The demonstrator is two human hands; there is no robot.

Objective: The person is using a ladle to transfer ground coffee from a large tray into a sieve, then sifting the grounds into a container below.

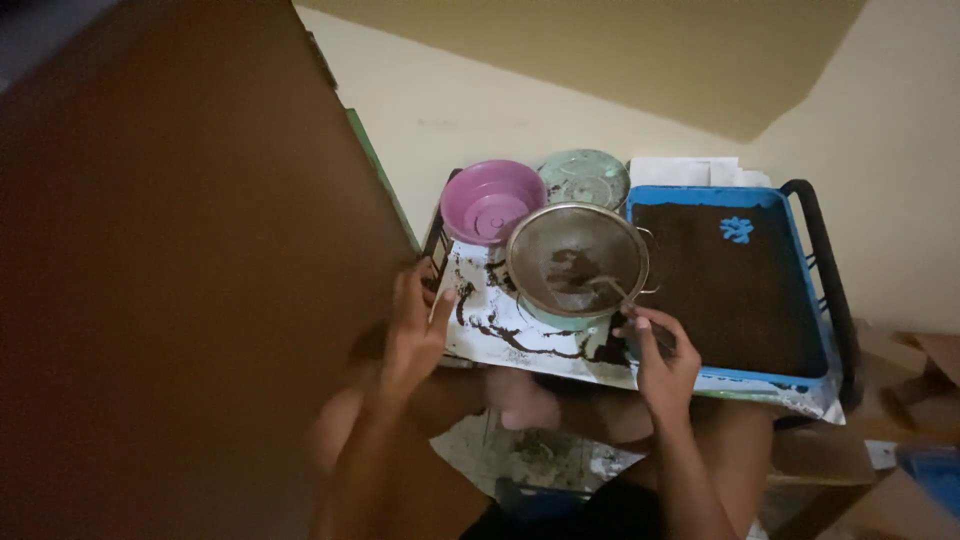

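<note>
A round metal sieve [577,258] holding some dark soil rests on top of a teal bowl [560,318]. My right hand [657,352] is shut on a thin spoon [612,289] whose tip reaches into the sieve's soil. My left hand [414,325] lies with fingers apart at the left edge of a white sheet [500,318] smeared with dark soil, holding nothing. Right of the sieve sits a blue tray [708,196] filled with dark soil, with a small blue flower shape [736,229] on it.
A pink bowl [492,200] and a pale green lid [585,177] stand behind the sieve. A large brown panel [180,270] fills the left. A black frame [832,280] borders the tray's right side. White papers [690,170] lie against the cream wall.
</note>
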